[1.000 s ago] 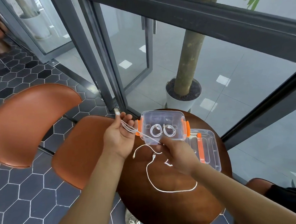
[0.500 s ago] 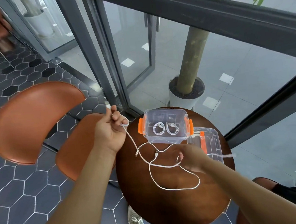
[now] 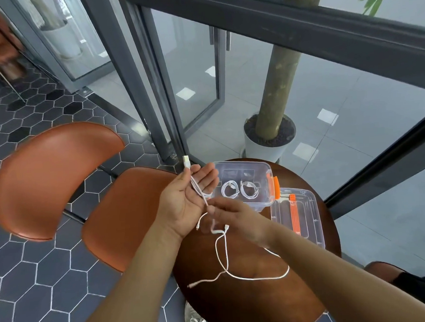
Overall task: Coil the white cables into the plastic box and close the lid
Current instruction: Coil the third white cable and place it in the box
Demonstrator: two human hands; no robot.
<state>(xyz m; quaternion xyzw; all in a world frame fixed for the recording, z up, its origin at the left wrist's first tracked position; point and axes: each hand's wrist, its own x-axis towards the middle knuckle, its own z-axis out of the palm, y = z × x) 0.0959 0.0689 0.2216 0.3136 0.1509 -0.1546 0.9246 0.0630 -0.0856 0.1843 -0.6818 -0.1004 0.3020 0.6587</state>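
A clear plastic box (image 3: 264,202) with orange latches stands at the far side of the round table, two coiled white cables (image 3: 240,190) inside it. Its clear lid (image 3: 308,232) with an orange handle lies flat to the right. My left hand (image 3: 189,199) is palm up beside the box's left end. Strands of a loose white cable (image 3: 239,277) run across its palm, the thumb pinning them, and the USB plug sticks out past the fingers. My right hand (image 3: 234,216) pinches the same cable just below the left palm. The rest trails in a loop on the table.
The small round wooden table (image 3: 251,311) stands against a glass wall with dark frames. An orange chair (image 3: 121,219) stands left of the table, its backrest further left. A potted tree (image 3: 269,140) stands behind the glass. Hexagon tiles cover the floor.
My left hand moved right, towards the box, and turned palm up with the cable strands laid across it. My right hand came up and left to meet it, drawing the cable in.
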